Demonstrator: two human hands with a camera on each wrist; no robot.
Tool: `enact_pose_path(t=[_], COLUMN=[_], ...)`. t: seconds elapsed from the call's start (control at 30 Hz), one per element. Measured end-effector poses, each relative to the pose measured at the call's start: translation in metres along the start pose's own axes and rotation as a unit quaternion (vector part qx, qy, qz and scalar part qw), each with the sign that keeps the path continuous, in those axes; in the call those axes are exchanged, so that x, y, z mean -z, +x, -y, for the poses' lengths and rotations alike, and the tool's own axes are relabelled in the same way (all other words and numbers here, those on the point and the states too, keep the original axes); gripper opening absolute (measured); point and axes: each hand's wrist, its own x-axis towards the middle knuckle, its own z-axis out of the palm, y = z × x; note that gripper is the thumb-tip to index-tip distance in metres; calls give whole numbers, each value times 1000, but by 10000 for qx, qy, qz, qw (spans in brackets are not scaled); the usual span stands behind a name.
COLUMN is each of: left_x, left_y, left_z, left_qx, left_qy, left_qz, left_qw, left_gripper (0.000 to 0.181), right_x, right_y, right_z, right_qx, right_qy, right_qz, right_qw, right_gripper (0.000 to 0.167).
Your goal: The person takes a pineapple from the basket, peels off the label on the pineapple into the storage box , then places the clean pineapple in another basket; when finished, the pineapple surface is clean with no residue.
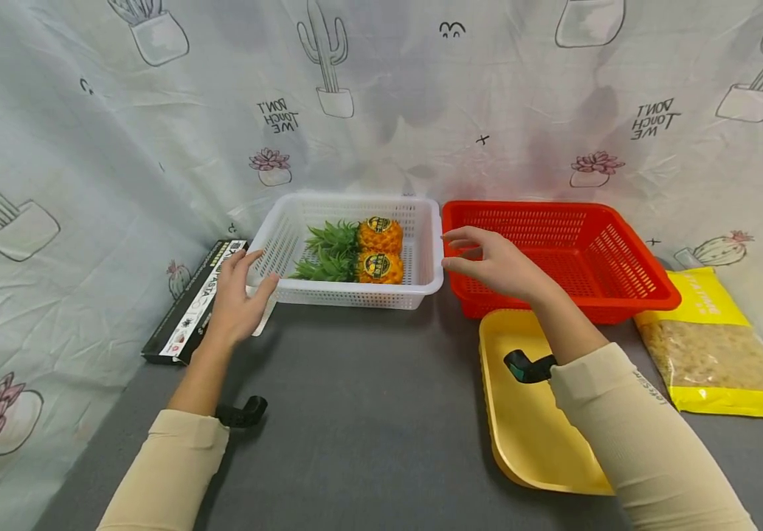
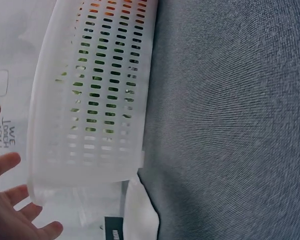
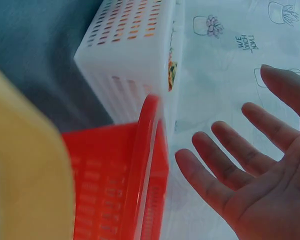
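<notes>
A white perforated plastic basket (image 1: 342, 296) stands against the back curtain. Inside it lie two orange pineapple-like items (image 1: 379, 267) with green leafy tops and round black labels. My left hand (image 1: 238, 299) is at the basket's left end, fingers spread and holding nothing; whether a fingertip touches the rim I cannot tell. At the opposite end, my right hand (image 1: 501, 265) hovers above the left part of a red perforated basket (image 1: 620, 304). Its fingers look spread and the palm bare in the right wrist view, with nothing held.
A long black-and-white box (image 1: 189, 317) lies at the left, near a white strip-like object (image 2: 140, 212). In front of the red basket is a yellow tray (image 1: 524, 435), partly under my right forearm. A yellow-and-clear bag (image 1: 713, 358) of pasta-like pieces lies far right.
</notes>
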Motion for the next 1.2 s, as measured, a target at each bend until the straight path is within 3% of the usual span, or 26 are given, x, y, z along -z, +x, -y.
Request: enact_pose_path(t=[0.13,0.23,0.37,0.53,0.73,0.87,0.97,1.07,1.2], left_x=[-6,-8,-9,-12,-17,-18,-19,-21,-22], left_y=[0,1,0,-2,-1,0,1,2,2], left_z=[5,6,8,11,13,14,16,16,15], left_qx=[168,505,1203,1846,2124,2282,2369,2401,2421], left_qy=[-352,-739,-1398,-2058,-2821,-3560,-3930,-4067,-4050], left_qz=[-592,-828,-702,-508,-418,-391,-469,-557,-625], left_qw=[9975,9925,9803,9597,9347,9054,8873,8797,8795], left_gripper=[55,55,60,63,65,65,65,63,63], right_x=[-5,-10,-18,-29,-34,-36,-39,-42,-50], right_y=[10,19,31,43,58,69,76,81,88], right_z=[5,10,18,27,37,39,38,37,35], right_qx=[-104,-195,-332,-660,-1411,-1814,-2029,-2145,-2087], right_qy=[231,460,791,1090,1429,1547,1656,1823,1707], right_qz=[141,254,378,484,483,580,650,689,892], right_qw=[9996,9984,9956,9907,9784,9694,9629,9571,9588], right_gripper=[53,53,54,56,57,61,64,64,64])
